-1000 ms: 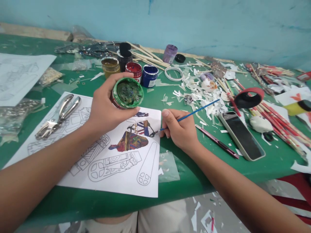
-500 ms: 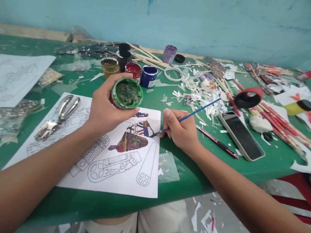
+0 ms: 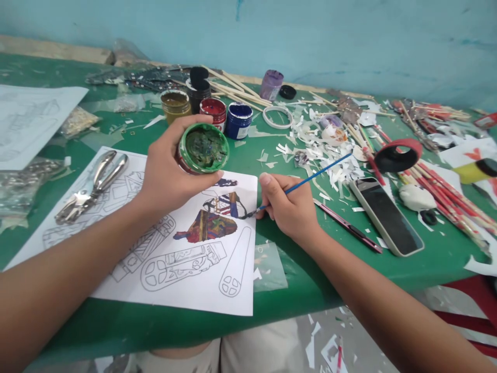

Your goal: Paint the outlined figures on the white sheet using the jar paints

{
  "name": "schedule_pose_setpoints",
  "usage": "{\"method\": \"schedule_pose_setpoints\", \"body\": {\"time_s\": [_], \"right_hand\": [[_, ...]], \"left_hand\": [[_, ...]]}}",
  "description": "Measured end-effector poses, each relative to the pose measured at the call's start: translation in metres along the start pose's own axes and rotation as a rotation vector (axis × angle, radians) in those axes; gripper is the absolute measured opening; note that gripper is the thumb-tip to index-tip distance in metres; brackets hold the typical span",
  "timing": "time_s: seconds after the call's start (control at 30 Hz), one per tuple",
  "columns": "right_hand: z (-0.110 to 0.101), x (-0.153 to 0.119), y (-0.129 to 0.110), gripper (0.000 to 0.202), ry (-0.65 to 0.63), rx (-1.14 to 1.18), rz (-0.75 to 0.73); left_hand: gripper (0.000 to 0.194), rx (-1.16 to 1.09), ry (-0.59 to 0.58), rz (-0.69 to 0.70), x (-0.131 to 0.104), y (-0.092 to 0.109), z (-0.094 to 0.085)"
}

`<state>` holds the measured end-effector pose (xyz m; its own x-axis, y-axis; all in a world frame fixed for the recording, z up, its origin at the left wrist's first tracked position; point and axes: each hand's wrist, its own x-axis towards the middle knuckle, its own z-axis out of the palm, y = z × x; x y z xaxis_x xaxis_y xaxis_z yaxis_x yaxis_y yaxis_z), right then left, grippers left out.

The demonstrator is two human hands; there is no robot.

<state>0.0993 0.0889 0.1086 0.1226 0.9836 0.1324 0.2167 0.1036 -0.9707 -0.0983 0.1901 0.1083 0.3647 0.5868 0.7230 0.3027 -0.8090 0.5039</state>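
Observation:
My left hand point(image 3: 166, 171) is wrapped round a green-rimmed paint jar point(image 3: 204, 148), tilted so its dark green contents show. In my right hand point(image 3: 289, 207) a thin blue paintbrush point(image 3: 318, 174) is pinched, its dark tip touching the right part of a partly coloured drawing. That drawing lies on a white printed sheet point(image 3: 238, 259) with several line drawings, some painted in red, blue and brown. A metal hole punch point(image 3: 93, 186) rests on the sheet's left part, beside my left forearm.
Behind the sheet stand ochre point(image 3: 176, 106), red point(image 3: 213, 113) and blue point(image 3: 238, 120) paint jars. A phone point(image 3: 388, 217), a pink cutter point(image 3: 347, 226), black-and-red tape point(image 3: 398, 155), paper scraps and sticks lie to the right. Another sheet point(image 3: 34, 124) is at the far left.
The rear end of the brush has dipped slightly, while its tip stays near the same spot on the drawing. My left hand and the jar have hardly moved.

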Motion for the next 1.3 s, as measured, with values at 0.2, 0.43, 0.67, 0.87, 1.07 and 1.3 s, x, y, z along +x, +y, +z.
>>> {"method": "schedule_pose_setpoints", "body": {"time_s": [0.2, 0.43, 0.67, 0.87, 1.07, 1.3], "right_hand": [[0.001, 0.0008, -0.0002, 0.058, 0.014, 0.012, 0.003], [-0.0009, 0.0002, 0.0023, 0.058, 0.023, 0.02, 0.005], [-0.0017, -0.0001, 0.0039, 0.057, 0.037, 0.024, 0.008], [-0.0019, 0.0002, 0.0055, 0.056, 0.026, 0.013, 0.01], [-0.0018, 0.0, 0.0053, 0.055, 0.015, 0.018, -0.006], [-0.0021, 0.0001, 0.0051, 0.057, 0.021, 0.028, -0.024]], "left_hand": [[0.068, -0.003, -0.007, -0.01, -0.0002, 0.0018, -0.0006], [0.069, -0.004, -0.002, -0.04, 0.0002, 0.0005, -0.0001], [0.068, -0.004, -0.005, -0.032, 0.0005, 0.0012, -0.0003], [0.069, -0.001, 0.0, -0.025, 0.0004, 0.0001, -0.0002], [0.069, 0.004, -0.005, -0.034, 0.0007, 0.0013, -0.0007], [0.069, 0.035, -0.036, -0.012, 0.0009, -0.0007, -0.002]]}}
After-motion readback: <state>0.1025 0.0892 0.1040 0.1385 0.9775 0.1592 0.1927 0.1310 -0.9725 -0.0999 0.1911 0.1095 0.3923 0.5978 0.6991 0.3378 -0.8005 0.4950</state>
